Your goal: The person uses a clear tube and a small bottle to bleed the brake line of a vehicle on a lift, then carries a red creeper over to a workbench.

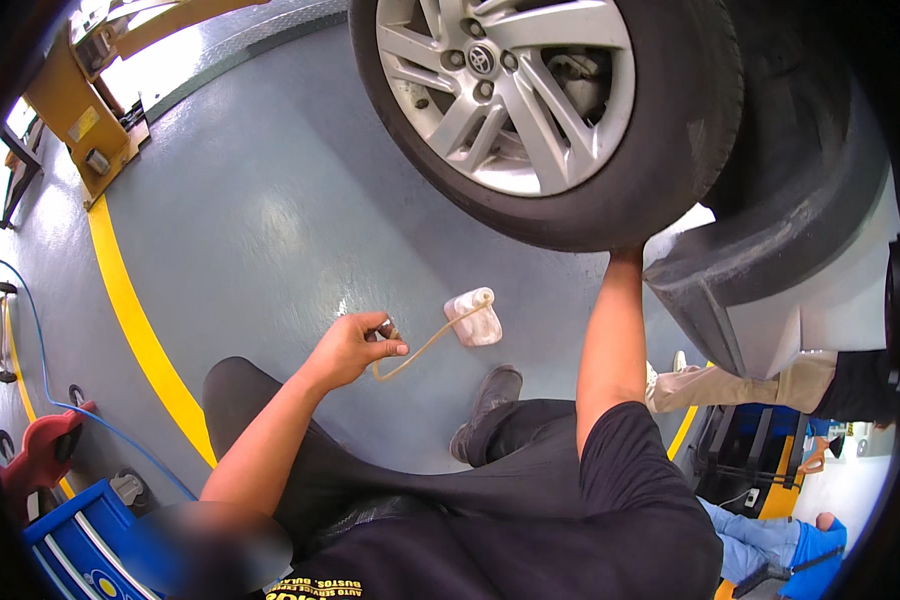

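My left hand is closed, with thumb and fingers pinched around a small metal piece whose kind I cannot make out. A thin yellowish tube bends from these fingers to the mouth of a whitish plastic bottle on the floor. My right forearm reaches up behind the lower part of a car wheel with a black tire and a silver alloy rim. The tire hides my right hand, so its fingers and anything they touch do not show.
The car's bumper curves beside the wheel on the right. A yellow lift post stands far left, near a yellow floor line. A blue hose, red jack and blue cabinet are left. Other people are at right.
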`<state>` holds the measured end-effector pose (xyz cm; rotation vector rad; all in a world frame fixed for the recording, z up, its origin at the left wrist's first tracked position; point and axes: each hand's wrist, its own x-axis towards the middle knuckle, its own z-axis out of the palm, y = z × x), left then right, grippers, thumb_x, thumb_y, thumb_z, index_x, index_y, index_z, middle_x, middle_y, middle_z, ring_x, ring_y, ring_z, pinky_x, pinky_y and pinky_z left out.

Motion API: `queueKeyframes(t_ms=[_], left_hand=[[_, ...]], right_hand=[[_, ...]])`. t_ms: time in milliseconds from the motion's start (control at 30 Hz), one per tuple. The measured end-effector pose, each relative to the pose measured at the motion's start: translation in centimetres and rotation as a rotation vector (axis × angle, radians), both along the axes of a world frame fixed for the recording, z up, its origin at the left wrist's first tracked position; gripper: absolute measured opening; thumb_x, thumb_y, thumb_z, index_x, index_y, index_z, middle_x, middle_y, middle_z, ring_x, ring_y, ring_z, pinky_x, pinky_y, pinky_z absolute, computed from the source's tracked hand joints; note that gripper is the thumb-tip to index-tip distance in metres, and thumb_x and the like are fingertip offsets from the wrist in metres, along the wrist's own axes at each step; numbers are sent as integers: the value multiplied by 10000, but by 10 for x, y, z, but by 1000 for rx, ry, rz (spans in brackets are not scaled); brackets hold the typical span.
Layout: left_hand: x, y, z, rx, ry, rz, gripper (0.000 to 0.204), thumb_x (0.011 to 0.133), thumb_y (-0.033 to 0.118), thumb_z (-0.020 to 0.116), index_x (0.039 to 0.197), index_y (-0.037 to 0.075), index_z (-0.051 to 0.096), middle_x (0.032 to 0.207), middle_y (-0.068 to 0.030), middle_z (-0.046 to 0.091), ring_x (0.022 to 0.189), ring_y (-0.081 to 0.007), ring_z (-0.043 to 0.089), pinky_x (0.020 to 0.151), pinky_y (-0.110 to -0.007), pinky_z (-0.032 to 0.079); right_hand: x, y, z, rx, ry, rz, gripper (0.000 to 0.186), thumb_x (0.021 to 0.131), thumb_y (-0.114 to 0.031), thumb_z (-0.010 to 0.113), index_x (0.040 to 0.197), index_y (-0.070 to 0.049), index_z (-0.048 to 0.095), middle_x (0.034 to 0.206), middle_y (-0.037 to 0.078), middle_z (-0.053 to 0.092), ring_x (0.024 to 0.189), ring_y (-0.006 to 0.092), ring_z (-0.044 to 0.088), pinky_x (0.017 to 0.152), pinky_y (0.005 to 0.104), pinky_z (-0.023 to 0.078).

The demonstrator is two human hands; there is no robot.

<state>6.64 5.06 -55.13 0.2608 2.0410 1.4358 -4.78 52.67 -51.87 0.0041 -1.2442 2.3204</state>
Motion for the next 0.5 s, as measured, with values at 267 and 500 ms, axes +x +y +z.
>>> queueKeyframes(t_ms=[267,500], left_hand=[[29,-14,-5,12,35,4,312,784,296,809,822,31,648,634,-3,479,616,-101,412,556,-301,362],[34,-22,-7,-31,-29,26,312,786,299,811,815,36,645,647,17,482,618,-95,414,553,-290,354]], right_hand=[[1,-4,6,6,-47,-92,553,1028,-417,342,1446,-56,357,1429,139,449,1285,330,465,1079,445,403],[3,-11,17,0,-61,-148,523,1030,-394,341,1419,-49,394,1389,132,484,1247,320,492,1055,433,420]])
